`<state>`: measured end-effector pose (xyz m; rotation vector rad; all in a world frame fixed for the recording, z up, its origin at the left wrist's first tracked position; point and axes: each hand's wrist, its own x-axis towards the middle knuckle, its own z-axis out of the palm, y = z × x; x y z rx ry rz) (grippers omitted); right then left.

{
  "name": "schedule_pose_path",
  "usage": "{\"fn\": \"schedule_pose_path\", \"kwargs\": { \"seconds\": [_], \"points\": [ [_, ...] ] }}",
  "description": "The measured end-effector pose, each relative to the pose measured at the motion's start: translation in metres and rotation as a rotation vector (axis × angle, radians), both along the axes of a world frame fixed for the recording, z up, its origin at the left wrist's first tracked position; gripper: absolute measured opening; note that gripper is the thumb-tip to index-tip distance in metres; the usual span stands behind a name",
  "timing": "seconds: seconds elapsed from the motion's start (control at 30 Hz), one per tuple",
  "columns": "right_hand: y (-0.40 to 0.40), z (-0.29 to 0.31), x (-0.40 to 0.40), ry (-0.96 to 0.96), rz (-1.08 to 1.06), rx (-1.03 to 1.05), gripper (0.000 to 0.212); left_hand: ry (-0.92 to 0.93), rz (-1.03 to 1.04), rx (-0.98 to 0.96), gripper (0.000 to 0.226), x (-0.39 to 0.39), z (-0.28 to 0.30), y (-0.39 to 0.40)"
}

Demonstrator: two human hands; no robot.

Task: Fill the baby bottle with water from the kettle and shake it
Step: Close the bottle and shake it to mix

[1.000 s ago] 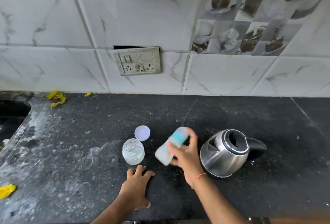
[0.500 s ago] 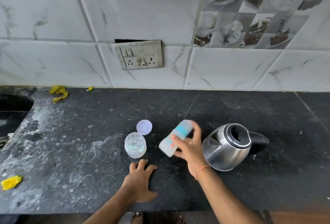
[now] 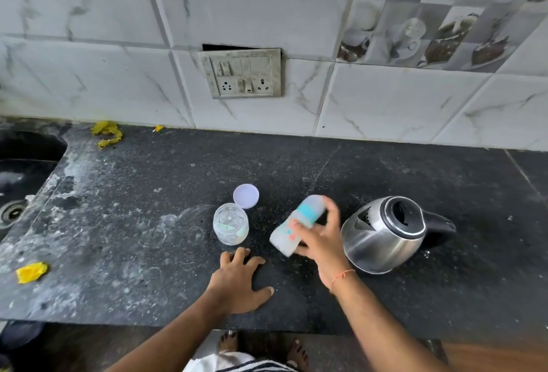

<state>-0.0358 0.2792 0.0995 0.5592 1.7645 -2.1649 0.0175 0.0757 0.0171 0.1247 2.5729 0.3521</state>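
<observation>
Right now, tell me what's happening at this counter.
A person's right hand grips a baby bottle, tilted and blurred, above the black counter. The left hand rests flat on the counter. A steel kettle stands to the right, lid open. A clear jar and its lid sit to the left.

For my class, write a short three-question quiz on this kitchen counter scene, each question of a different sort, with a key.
1. True or false: the left hand holds the kettle.
2. Multiple choice: the baby bottle in the right hand is
A. upright on the counter
B. tilted, in the hand's grip
C. lying in the sink
3. Fill in: the round lid lies beside the clear ____.

Key
1. False; it rests flat on the counter.
2. B
3. jar
</observation>
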Motion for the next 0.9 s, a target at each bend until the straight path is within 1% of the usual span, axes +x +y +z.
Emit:
{"fn": "schedule_pose_path", "kwargs": {
  "seconds": [0.07, 0.1, 0.13, 0.17, 0.2, 0.23, 0.27, 0.33, 0.37, 0.4, 0.43, 0.47, 0.5, 0.53, 0.57, 0.6, 0.63, 0.67, 0.7, 0.73, 0.77, 0.8, 0.83, 0.87, 0.9],
  "points": [
    [-0.002, -0.001, 0.003, -0.045, 0.176, 0.035, 0.082, -0.005, -0.015, -0.010, 0.092, 0.000, 0.000, -0.001],
    [-0.002, 0.001, 0.002, -0.035, 0.185, 0.069, 0.082, -0.001, -0.024, -0.014, 0.091, -0.001, -0.001, -0.001],
    [-0.002, 0.000, 0.001, 0.016, 0.112, 0.065, 0.078, 0.001, -0.025, -0.010, 0.091, -0.002, -0.001, -0.001],
    [-0.001, 0.003, -0.002, 0.015, -0.025, -0.015, 0.073, 0.000, -0.020, -0.002, 0.091, -0.002, -0.001, 0.000],
    [0.003, 0.002, -0.006, 0.016, -0.100, -0.058, 0.070, -0.004, -0.012, 0.007, 0.091, -0.001, 0.000, 0.000],
    [0.001, 0.004, -0.007, -0.006, -0.108, -0.072, 0.070, -0.012, -0.005, 0.010, 0.091, -0.001, 0.000, 0.000],
    [0.000, 0.002, -0.005, 0.025, 0.016, 0.002, 0.073, -0.021, -0.005, 0.008, 0.092, 0.000, 0.000, -0.001],
    [-0.003, 0.000, 0.002, -0.001, 0.218, 0.095, 0.080, -0.016, -0.020, 0.000, 0.095, 0.001, -0.001, 0.000],
    [-0.004, 0.002, 0.001, -0.015, 0.196, 0.103, 0.080, -0.009, -0.024, -0.004, 0.096, 0.001, -0.001, 0.000],
    [-0.002, -0.001, -0.001, 0.016, 0.088, 0.072, 0.077, -0.004, -0.026, -0.002, 0.096, 0.001, -0.001, 0.000],
    [0.001, -0.001, -0.004, 0.005, -0.044, -0.009, 0.074, -0.003, -0.023, 0.003, 0.095, 0.001, -0.001, 0.001],
    [0.003, -0.003, -0.006, 0.004, -0.112, -0.041, 0.073, -0.007, -0.017, 0.006, 0.094, 0.001, -0.001, 0.001],
    [0.002, -0.001, -0.007, -0.016, -0.092, -0.041, 0.073, -0.011, -0.013, 0.007, 0.094, 0.002, -0.001, 0.000],
    [0.000, -0.003, -0.004, 0.008, 0.034, 0.013, 0.075, -0.014, -0.015, 0.005, 0.095, 0.002, -0.001, 0.000],
    [-0.001, -0.004, -0.002, -0.047, 0.120, 0.005, 0.078, -0.010, -0.023, 0.000, 0.096, 0.002, -0.001, 0.000],
    [-0.002, -0.002, 0.001, -0.051, 0.197, 0.074, 0.080, -0.003, -0.030, -0.006, 0.096, 0.002, -0.001, -0.001],
    [-0.002, -0.001, 0.000, -0.043, 0.173, 0.096, 0.080, 0.004, -0.034, -0.005, 0.095, 0.001, -0.001, -0.001],
    [0.000, -0.002, -0.001, 0.004, 0.049, 0.058, 0.078, 0.006, -0.033, 0.001, 0.094, 0.000, -0.001, -0.001],
    [0.004, -0.002, -0.005, 0.001, -0.082, -0.013, 0.075, 0.001, -0.029, 0.010, 0.092, 0.000, 0.000, -0.001],
    [0.007, -0.003, -0.008, -0.008, -0.149, -0.040, 0.074, -0.007, -0.022, 0.017, 0.091, 0.000, 0.000, -0.001],
    [0.006, -0.001, -0.009, -0.019, -0.107, -0.032, 0.075, -0.012, -0.019, 0.019, 0.092, 0.001, 0.000, -0.002],
    [0.005, -0.001, -0.005, -0.009, 0.005, -0.008, 0.078, -0.013, -0.023, 0.016, 0.093, 0.002, 0.000, -0.003],
    [0.004, 0.001, -0.003, -0.082, 0.086, -0.027, 0.081, -0.008, -0.029, 0.010, 0.094, 0.002, 0.000, -0.003],
    [0.004, 0.001, -0.003, -0.085, 0.162, 0.050, 0.082, -0.001, -0.035, 0.006, 0.095, 0.002, -0.001, -0.004],
    [0.004, 0.003, -0.004, -0.067, 0.136, 0.066, 0.081, 0.011, -0.039, 0.007, 0.095, 0.002, -0.002, -0.003]
  ]
}}
